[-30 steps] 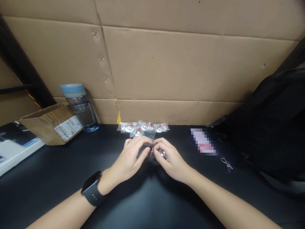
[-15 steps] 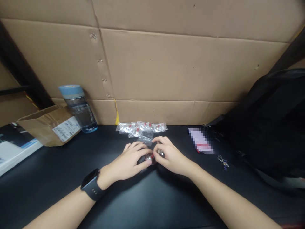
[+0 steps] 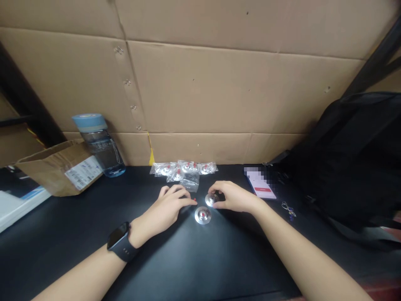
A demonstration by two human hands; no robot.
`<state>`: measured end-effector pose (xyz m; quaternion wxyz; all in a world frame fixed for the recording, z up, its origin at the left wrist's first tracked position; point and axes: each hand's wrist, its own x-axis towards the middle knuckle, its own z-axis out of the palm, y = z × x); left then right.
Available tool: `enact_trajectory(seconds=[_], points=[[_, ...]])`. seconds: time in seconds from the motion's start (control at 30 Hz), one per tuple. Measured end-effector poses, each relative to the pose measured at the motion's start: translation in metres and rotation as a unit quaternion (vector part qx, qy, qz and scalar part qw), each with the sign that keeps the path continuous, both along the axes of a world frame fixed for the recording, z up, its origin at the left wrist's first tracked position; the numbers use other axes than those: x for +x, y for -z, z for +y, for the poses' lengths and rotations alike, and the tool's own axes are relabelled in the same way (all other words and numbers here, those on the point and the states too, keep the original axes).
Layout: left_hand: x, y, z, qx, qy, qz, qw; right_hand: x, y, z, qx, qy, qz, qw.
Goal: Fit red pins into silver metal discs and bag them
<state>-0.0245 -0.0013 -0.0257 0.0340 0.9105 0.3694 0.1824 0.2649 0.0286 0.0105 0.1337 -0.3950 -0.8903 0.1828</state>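
Note:
A round silver disc with a raised centre and red tip (image 3: 203, 215), like a metal spinning top, rests flat on the black table between my hands. My right hand (image 3: 230, 196) curls its thumb and fingers around the edge of a second silver spinning top (image 3: 210, 200), just behind the first. To the left, my left hand (image 3: 171, 205) has its thumb and finger drawn together at a small red piece (image 3: 194, 200); whatever it belongs to is hidden. Beyond the hands lie several similar tops in clear plastic packets (image 3: 178, 172) and a crumpled clear wrapper (image 3: 190, 182).
A blue-capped water bottle (image 3: 100, 144) and a brown paper bag (image 3: 53, 171) stand at the left, near a white box (image 3: 23, 205). At the right are a phone (image 3: 263, 186), a small keyring (image 3: 288, 211) and a black backpack (image 3: 354, 159). Cardboard (image 3: 219, 92) walls the back.
My hands have moved apart from a shared hold on shiny round pieces. One top now lies uncovered between them, and my right hand is at another. The view has shifted slightly.

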Motion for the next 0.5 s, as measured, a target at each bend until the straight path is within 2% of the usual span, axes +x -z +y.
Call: enact_trajectory(seconds=[0.33, 0.5], points=[[-0.002, -0.014, -0.002, 0.012, -0.02, 0.001, 1.0, -0.01, -0.001, -0.008, -0.032, 0.005, 0.027, 0.999], [-0.004, -0.015, -0.003, 0.006, -0.035, 0.002, 0.999, -0.009, -0.003, -0.009, -0.046, 0.004, 0.007, 0.999]])
